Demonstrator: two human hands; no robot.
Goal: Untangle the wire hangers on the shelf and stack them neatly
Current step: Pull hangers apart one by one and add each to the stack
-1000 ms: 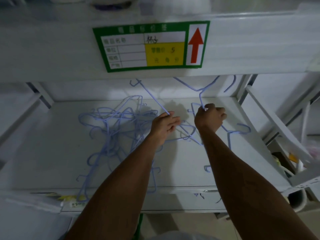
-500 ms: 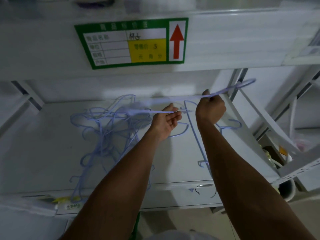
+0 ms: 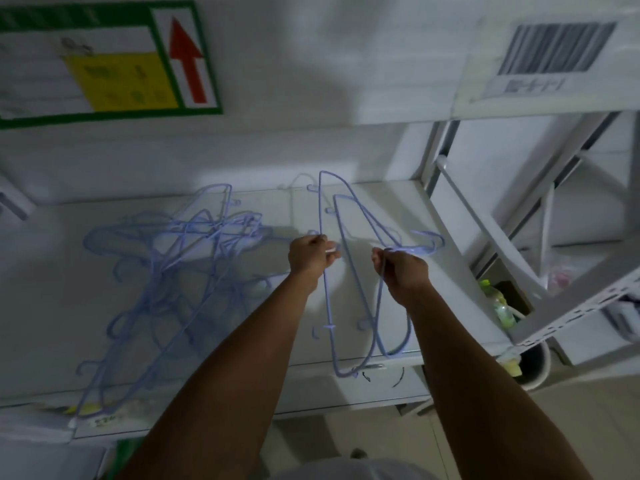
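Observation:
A tangle of pale blue wire hangers (image 3: 180, 271) lies on the left half of the white shelf (image 3: 52, 306). To its right two separated hangers run front to back. My left hand (image 3: 310, 256) is closed on the long bar of the left hanger (image 3: 327, 306). My right hand (image 3: 403, 271) is closed on the neck of the right hanger (image 3: 349, 244), whose hook (image 3: 427, 244) points right. Both hangers reach past the shelf's front edge.
A green-framed label with a red arrow (image 3: 187, 60) and a barcode tag (image 3: 554, 50) are on the shelf board above. To the right stand a white shelf upright (image 3: 440, 154), slanted white racks (image 3: 485, 230), bottles (image 3: 498, 303) and a white bucket (image 3: 533, 368) below.
Both hands have brought the two hangers down from a raised, crossed position, so they now lie side by side front to back on the shelf's right half. The camera has moved closer and rightward.

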